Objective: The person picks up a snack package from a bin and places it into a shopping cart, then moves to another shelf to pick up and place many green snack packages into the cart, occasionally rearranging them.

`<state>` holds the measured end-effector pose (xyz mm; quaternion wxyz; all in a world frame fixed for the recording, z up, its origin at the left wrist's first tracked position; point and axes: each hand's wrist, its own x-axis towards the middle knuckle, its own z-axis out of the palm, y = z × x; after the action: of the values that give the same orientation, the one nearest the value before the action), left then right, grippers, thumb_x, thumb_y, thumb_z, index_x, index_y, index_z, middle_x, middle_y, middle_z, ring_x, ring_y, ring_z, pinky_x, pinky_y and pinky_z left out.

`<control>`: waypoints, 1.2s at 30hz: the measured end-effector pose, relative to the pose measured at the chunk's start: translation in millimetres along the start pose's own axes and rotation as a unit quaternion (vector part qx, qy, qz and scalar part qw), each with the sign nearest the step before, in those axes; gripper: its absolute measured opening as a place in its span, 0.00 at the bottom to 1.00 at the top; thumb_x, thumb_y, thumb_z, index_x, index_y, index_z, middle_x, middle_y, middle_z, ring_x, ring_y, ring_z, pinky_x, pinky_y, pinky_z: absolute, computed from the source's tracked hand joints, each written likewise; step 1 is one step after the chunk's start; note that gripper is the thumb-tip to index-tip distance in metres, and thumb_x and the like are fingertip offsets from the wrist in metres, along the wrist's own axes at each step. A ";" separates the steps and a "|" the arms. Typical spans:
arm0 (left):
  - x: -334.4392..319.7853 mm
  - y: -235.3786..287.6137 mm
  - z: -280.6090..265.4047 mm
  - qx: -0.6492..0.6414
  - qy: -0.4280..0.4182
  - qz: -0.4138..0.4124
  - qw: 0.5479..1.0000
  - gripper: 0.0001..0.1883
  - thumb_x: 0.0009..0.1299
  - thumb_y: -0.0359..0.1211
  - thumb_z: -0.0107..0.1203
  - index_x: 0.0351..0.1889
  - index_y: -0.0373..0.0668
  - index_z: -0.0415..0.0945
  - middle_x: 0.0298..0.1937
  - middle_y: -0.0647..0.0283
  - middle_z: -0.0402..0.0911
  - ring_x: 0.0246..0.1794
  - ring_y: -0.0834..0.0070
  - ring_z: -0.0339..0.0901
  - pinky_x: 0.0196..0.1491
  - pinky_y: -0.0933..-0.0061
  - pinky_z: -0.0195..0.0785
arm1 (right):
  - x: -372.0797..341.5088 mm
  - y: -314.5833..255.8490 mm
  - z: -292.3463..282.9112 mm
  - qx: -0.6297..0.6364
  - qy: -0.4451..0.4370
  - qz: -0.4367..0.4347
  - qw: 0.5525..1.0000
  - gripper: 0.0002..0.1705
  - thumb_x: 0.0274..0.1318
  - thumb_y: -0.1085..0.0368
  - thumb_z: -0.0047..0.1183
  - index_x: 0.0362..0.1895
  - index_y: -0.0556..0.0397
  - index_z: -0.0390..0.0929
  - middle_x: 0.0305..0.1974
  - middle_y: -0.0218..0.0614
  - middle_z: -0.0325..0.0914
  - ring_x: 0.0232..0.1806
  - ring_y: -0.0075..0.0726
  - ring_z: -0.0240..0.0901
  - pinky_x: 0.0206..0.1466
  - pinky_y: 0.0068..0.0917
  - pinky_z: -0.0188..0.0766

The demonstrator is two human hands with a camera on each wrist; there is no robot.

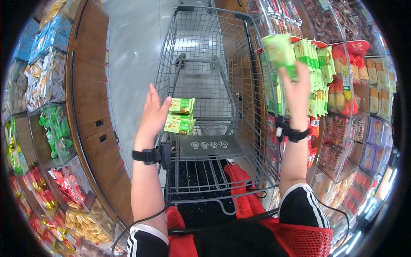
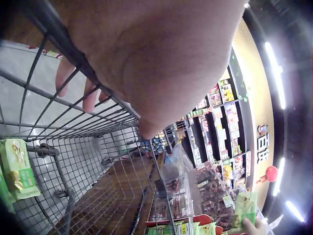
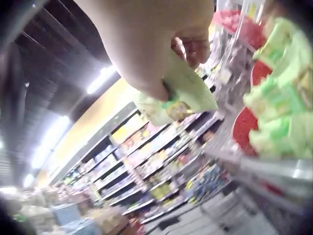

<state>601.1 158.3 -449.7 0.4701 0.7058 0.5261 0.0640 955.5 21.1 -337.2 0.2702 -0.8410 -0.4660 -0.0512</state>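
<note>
My right hand (image 1: 296, 88) pinches a light green snack packet (image 3: 188, 88) between thumb and fingers, above the cart's right side. Motion blurs the packet in the head view. Close by, a bin of similar green snack packets (image 1: 319, 64) stands heaped on the right shelf. On the left, my left hand (image 1: 153, 112) rests at the side rim of the wire shopping cart (image 1: 201, 17), its fingers fairly straight and over the outer side. Two green-and-white snack packets (image 1: 180, 125) lie inside the cart, right beside that hand.
Clear bins of wrapped sweets (image 1: 55, 132) line the left side above a wooden cabinet (image 1: 92, 64). More bins (image 1: 342, 137) stand along the right, close to the cart. Grey tiled floor (image 1: 132, 47) runs ahead on the left. A red mesh vest (image 1: 304, 237) shows below.
</note>
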 end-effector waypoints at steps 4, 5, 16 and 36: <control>0.5 4.5 -1.0 -0.007 -0.004 -0.019 1.000 0.42 0.73 0.48 0.44 0.74 0.33 0.37 0.74 0.39 0.47 0.75 0.49 0.47 0.73 0.61 0.44 | -61.3 -18.0 121.4 0.134 -0.289 -0.027 0.948 0.20 0.49 0.56 0.64 0.43 0.56 0.81 0.40 0.47 0.79 0.43 0.48 0.77 0.49 0.39 0.74; 0.8 2.8 -0.1 -0.011 -0.002 -0.015 1.000 0.42 0.73 0.48 0.44 0.74 0.33 0.37 0.74 0.39 0.47 0.75 0.48 0.47 0.73 0.61 0.44 | -73.2 -24.1 149.8 0.127 -0.395 0.021 0.910 0.23 0.48 0.55 0.65 0.44 0.57 0.81 0.43 0.49 0.79 0.45 0.50 0.77 0.50 0.38 0.73; 0.6 -1.5 2.2 -0.032 0.003 -0.003 0.999 0.41 0.74 0.47 0.44 0.74 0.32 0.38 0.73 0.37 0.49 0.73 0.45 0.50 0.72 0.59 0.45 | -180.2 -34.8 319.0 0.190 -0.492 0.024 0.849 0.33 0.47 0.62 0.64 0.60 0.49 0.70 0.61 0.56 0.65 0.63 0.58 0.61 0.64 0.39 0.62; -1.1 4.0 -0.1 -0.029 0.003 0.016 0.999 0.41 0.74 0.43 0.47 0.73 0.29 0.36 0.72 0.41 0.52 0.66 0.52 0.65 0.66 0.63 0.59 | -46.1 117.2 -8.1 -0.199 -0.137 0.129 0.962 0.12 0.48 0.64 0.62 0.36 0.57 0.77 0.33 0.48 0.81 0.36 0.54 0.79 0.42 0.42 0.76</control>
<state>603.2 157.4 -446.2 0.4877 0.7001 0.5138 0.0893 1026.2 -67.0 -393.6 0.0354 -0.9297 -0.3664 0.0085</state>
